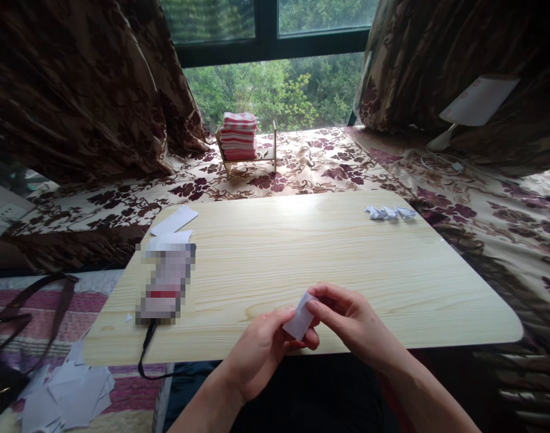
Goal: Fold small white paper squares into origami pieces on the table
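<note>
A small folded piece of white paper (pixel 299 319) is held between both hands, above the near edge of the light wooden table (pixel 329 252). My left hand (pixel 268 343) grips its left side, thumb in front and fingers behind. My right hand (pixel 347 316) pinches the paper's upper right corner between thumb and fingers. Folded paper pieces (pixel 389 212) stand in a row at the table's far right corner. White paper slips (pixel 174 221) lie at the far left, beside a blurred-out, phone-like object (pixel 169 282) with a black cord (pixel 145 349).
A heap of white paper sheets (pixel 71 391) lies on the striped bedding at lower left, near a dark strap (pixel 61 313). Behind the table, a small rack (pixel 275 147) holds folded red-and-white cloths (pixel 239 137) on a floral cover. A white lamp (pixel 479 102) stands at right.
</note>
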The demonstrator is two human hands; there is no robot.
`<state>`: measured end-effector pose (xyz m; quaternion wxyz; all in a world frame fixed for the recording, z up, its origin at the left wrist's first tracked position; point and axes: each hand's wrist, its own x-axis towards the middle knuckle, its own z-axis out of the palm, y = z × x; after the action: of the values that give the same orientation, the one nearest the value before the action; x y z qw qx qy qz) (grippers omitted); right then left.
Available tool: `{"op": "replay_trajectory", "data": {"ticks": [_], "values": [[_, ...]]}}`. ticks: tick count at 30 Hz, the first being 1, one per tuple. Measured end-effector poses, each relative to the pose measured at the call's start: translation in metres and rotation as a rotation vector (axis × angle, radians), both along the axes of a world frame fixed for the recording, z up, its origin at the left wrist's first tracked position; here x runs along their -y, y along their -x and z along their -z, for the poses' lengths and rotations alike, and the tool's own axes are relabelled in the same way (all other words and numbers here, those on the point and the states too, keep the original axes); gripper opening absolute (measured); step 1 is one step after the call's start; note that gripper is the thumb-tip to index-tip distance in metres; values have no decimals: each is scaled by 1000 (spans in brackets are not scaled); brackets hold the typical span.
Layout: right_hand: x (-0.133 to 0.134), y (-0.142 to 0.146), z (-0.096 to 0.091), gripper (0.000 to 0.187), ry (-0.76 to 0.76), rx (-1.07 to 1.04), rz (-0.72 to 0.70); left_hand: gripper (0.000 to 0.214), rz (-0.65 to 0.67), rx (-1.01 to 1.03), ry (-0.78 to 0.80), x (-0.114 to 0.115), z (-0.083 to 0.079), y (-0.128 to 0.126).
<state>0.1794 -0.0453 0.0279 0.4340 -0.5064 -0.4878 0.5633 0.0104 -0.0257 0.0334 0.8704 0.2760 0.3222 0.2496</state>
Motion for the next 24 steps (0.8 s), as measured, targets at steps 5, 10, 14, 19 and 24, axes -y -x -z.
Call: {"op": "replay_trajectory", "data": {"ticks": [5, 10, 14, 19, 24], "values": [[-1, -1, -1, 21, 2, 35, 2, 31, 3, 3, 19, 1, 3, -1], [-1, -2, 1, 23, -4, 42, 10, 32, 3, -3, 5, 1, 3, -1], [-1, -1, 3, 23, -9, 47, 10, 31, 7, -12, -22, 1, 2, -1], [-2, -1, 1, 23, -11, 50, 8, 31, 12, -43, -79, 1, 1, 0], [-3, -1, 0, 20, -11, 59, 7, 34, 18, -90, -127, 1, 1, 0]]}}
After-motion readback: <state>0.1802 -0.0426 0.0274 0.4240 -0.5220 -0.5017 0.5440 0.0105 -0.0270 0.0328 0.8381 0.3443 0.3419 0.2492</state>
